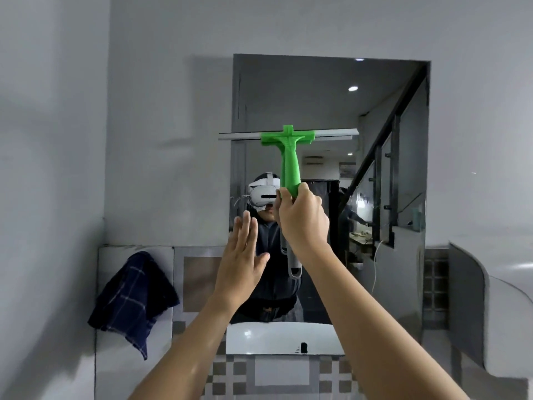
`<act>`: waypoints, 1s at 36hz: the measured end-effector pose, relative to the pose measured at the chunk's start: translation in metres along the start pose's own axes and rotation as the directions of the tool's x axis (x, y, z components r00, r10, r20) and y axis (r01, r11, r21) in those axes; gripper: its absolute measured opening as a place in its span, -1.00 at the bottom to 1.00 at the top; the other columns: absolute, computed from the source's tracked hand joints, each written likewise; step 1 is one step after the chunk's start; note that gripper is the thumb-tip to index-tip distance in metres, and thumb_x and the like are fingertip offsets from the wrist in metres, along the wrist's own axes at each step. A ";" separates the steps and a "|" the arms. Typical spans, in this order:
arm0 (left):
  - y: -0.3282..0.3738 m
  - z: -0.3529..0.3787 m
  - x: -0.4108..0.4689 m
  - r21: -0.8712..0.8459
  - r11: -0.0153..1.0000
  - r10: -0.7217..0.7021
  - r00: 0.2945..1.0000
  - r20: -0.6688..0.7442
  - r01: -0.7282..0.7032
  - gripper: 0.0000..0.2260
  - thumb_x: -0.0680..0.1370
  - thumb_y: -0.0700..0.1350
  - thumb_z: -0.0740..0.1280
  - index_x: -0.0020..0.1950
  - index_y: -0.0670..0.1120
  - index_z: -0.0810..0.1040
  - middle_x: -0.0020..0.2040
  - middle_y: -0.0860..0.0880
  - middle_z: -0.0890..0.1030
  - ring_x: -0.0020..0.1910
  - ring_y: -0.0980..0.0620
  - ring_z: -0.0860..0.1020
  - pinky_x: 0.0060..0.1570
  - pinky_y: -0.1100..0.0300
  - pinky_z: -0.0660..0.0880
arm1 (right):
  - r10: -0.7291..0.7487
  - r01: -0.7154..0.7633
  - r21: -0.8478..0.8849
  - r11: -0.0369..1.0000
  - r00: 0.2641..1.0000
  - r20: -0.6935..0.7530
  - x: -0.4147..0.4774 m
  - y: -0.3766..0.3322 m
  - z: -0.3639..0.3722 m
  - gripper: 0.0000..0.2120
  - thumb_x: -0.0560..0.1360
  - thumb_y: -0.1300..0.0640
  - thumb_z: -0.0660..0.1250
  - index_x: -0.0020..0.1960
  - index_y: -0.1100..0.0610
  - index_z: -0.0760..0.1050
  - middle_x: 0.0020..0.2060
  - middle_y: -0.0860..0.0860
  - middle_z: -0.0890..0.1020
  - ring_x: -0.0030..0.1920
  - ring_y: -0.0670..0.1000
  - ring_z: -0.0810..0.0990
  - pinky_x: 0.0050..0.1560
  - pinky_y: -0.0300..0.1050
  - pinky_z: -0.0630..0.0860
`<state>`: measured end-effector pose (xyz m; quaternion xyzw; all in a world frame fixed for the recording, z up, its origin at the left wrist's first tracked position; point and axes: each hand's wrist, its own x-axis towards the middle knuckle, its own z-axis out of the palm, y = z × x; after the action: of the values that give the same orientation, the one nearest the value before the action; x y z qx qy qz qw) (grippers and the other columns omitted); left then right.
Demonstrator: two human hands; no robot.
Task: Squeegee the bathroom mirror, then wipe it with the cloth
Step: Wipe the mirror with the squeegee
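My right hand (pixel 302 220) grips the green squeegee (pixel 288 148) by its handle, its blade level across the upper part of the mirror (pixel 326 99). My left hand (pixel 240 264) is open and flat, fingers spread, before the glass. The dark checked cloth (pixel 132 298) hangs on the tiled wall (pixel 199 272) left of the mirror, above the white sink (pixel 274 339).

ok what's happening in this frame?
A person is squeegeeing a wall mirror above a white sink. The right hand holds the green squeegee by the bottom of its handle, blade level across the upper half of the mirror. The left hand is open and empty, raised near the mirror's lower left. A dark blue checked cloth hangs on the tiled ledge to the left, unused.
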<state>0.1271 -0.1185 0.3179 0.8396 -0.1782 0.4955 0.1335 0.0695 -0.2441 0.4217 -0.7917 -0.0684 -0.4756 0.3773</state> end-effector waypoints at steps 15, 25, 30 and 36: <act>0.004 0.012 -0.017 -0.069 0.996 -0.048 0.999 -0.003 0.048 -0.23 0.50 -0.05 0.35 0.50 -0.12 -0.12 0.52 -0.10 -0.09 0.49 -0.03 -0.16 0.45 0.01 0.01 | -0.182 0.207 -0.256 0.944 0.976 0.117 -0.005 0.044 -0.030 -0.69 0.58 -0.05 0.10 0.13 0.18 0.37 -0.24 0.05 0.49 -0.22 0.15 0.53 -0.27 -0.06 0.37; -0.004 0.015 -0.030 -0.052 0.998 -0.028 0.999 -0.040 0.026 -0.23 0.47 -0.07 0.39 0.49 -0.16 -0.04 0.51 -0.12 -0.01 0.49 -0.10 -0.06 0.42 0.00 0.05 | -0.290 0.332 -0.381 0.863 0.943 0.165 0.017 0.066 -0.061 -0.72 0.57 -0.07 0.10 0.13 0.12 0.36 -0.22 0.07 0.54 -0.21 0.15 0.51 -0.29 -0.08 0.33; -0.017 0.007 -0.027 -0.028 0.999 -0.019 0.998 -0.052 0.017 -0.23 0.46 -0.06 0.39 0.49 -0.16 -0.02 0.51 -0.14 0.00 0.49 -0.11 -0.06 0.41 -0.01 0.08 | -0.324 0.370 -0.433 0.822 0.929 0.180 0.031 0.066 -0.075 -0.72 0.57 -0.06 0.11 0.14 0.10 0.38 -0.17 0.08 0.57 -0.17 0.15 0.53 -0.26 -0.10 0.31; 0.007 0.023 -0.045 -0.033 0.999 -0.002 0.998 -0.066 -0.001 -0.21 0.46 -0.02 0.37 0.50 -0.13 -0.06 0.52 -0.13 -0.03 0.49 -0.09 -0.08 0.40 0.00 0.08 | -0.307 0.366 -0.504 0.783 0.931 0.199 0.027 0.107 -0.117 -0.71 0.56 -0.08 0.11 0.14 0.09 0.38 -0.21 0.04 0.52 -0.24 0.10 0.41 -0.24 -0.10 0.26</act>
<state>0.1222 -0.1264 0.2682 0.8205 -0.1816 0.5200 0.1531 0.0515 -0.4040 0.4169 -0.8639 -0.0939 -0.4924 0.0479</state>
